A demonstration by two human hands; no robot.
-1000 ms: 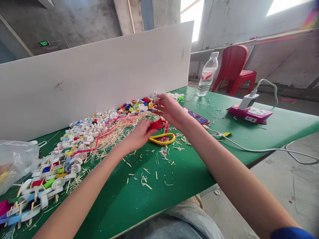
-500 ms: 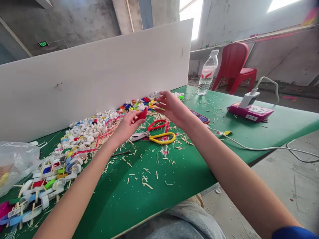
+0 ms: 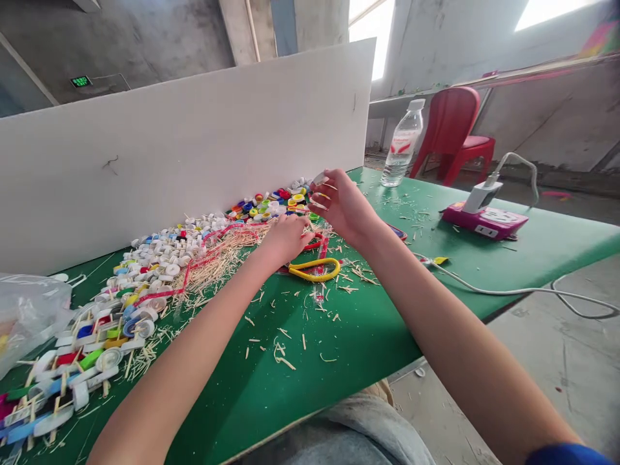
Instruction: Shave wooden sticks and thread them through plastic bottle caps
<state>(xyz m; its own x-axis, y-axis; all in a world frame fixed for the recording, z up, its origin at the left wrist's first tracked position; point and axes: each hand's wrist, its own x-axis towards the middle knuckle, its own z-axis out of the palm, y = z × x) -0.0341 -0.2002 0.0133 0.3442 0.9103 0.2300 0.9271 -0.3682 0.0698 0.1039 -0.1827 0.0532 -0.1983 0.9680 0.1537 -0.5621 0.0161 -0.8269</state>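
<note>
My right hand (image 3: 343, 205) is raised above the table with its fingers curled. A small whitish cap (image 3: 320, 179) is pinched at its fingertips. Close beside it, to the left and lower, is my left hand (image 3: 285, 240), back upward and fingers bent in. Its fingertips are turned away, so what they hold, if anything, is hidden. Under the left hand lie scissors with a yellow and red handle (image 3: 314, 269), their blades covered by the hand. Behind both hands is a heap of coloured bottle caps (image 3: 261, 205).
White caps (image 3: 177, 252) and thin wooden sticks (image 3: 220, 261) spread to the left on the green table (image 3: 290, 400). A plastic bag (image 3: 33, 310) lies far left. At right are a water bottle (image 3: 401, 145), a purple power strip (image 3: 484, 221) and a white cable (image 3: 484, 290). A white board (image 3: 194, 142) stands behind.
My left hand has moved right, toward the right hand and over the scissors. The red piece it held is no longer visible. My right hand has risen slightly, still pinching the cap.
</note>
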